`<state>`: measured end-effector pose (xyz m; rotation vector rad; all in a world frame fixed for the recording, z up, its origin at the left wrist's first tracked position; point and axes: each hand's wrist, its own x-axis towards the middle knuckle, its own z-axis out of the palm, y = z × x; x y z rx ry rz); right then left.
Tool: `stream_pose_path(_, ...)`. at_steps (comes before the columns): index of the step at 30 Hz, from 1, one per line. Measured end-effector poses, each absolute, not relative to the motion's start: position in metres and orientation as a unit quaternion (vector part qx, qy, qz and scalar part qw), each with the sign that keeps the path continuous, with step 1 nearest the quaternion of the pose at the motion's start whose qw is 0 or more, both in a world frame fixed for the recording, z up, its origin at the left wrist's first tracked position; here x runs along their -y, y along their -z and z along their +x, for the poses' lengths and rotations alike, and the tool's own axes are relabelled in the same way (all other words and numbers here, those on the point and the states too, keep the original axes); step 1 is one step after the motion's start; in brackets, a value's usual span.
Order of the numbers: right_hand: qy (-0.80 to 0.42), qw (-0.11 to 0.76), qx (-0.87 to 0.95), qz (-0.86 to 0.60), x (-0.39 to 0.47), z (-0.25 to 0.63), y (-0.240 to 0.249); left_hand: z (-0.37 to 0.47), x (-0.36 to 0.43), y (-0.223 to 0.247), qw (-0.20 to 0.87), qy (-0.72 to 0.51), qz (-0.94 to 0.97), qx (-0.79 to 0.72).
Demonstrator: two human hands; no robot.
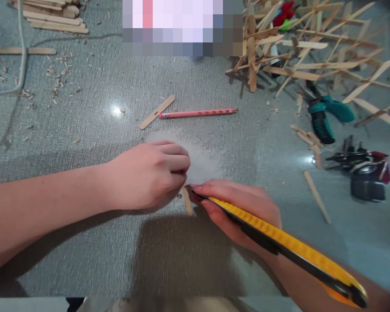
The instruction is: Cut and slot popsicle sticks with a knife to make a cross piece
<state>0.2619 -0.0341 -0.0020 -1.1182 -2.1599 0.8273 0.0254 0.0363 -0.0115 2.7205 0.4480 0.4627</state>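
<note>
A yellow and black utility knife [279, 232] lies in my right hand [247, 206], its front end against a wooden craft stick [187, 202]. My left hand [152, 173] is closed just to the left, fingers curled down at the upper end of that stick; its fingertips and part of the stick are hidden. A small round bit sits on the table beside the stick. Beyond my hands, a pink pencil [198, 113] touches another craft stick [157, 112] that has a small dark slot in its middle.
Crossed craft sticks form an open lattice [312, 65] at the back right. Near it lie teal-handled pliers [325, 117], a cluster of dark metal bits [360, 160] and a loose stick [316, 197]. Stacked sticks [55, 15], wood shavings [56, 80] and a grey cable [21, 52] occupy the left.
</note>
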Motion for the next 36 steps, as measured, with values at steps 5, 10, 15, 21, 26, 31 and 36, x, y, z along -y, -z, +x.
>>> stream_pose_path(5, -0.301, 0.288, 0.798, -0.435, 0.0367, 0.2623, 0.0015, 0.025, -0.0313, 0.0125, 0.134, -0.151, 0.967, -0.155)
stream_pose_path(10, -0.28, 0.286, 0.795, -0.455, 0.0385, 0.2614, 0.0008, 0.0247, -0.0315, 0.0106, 0.105, -0.149, 0.974, -0.134)
stream_pose_path(15, -0.279, 0.302, 0.787, -0.459, 0.0365, 0.2616, 0.0027, 0.0241, -0.03, 0.0092, 0.084, -0.153, 0.975, -0.14)
stream_pose_path(21, -0.287, 0.302, 0.786, -0.456, 0.0329, 0.2641, 0.0059, 0.0242, -0.0282, 0.0103, 0.09, -0.178, 0.971, -0.132)
stream_pose_path(26, -0.298, 0.307, 0.788, -0.442, 0.0332, 0.2656, 0.0078, 0.0248, -0.0281, 0.0096, 0.07, -0.148, 0.977, -0.136)
stream_pose_path(31, -0.305, 0.309, 0.79, -0.432, 0.0325, 0.2651, 0.0088, 0.0248, -0.0282, 0.0092, 0.063, -0.143, 0.978, -0.135)
stream_pose_path(36, -0.291, 0.3, 0.806, -0.42, 0.0305, 0.2629, 0.0053, 0.0259, -0.0258, 0.0125, 0.054, -0.162, 0.975, -0.141)
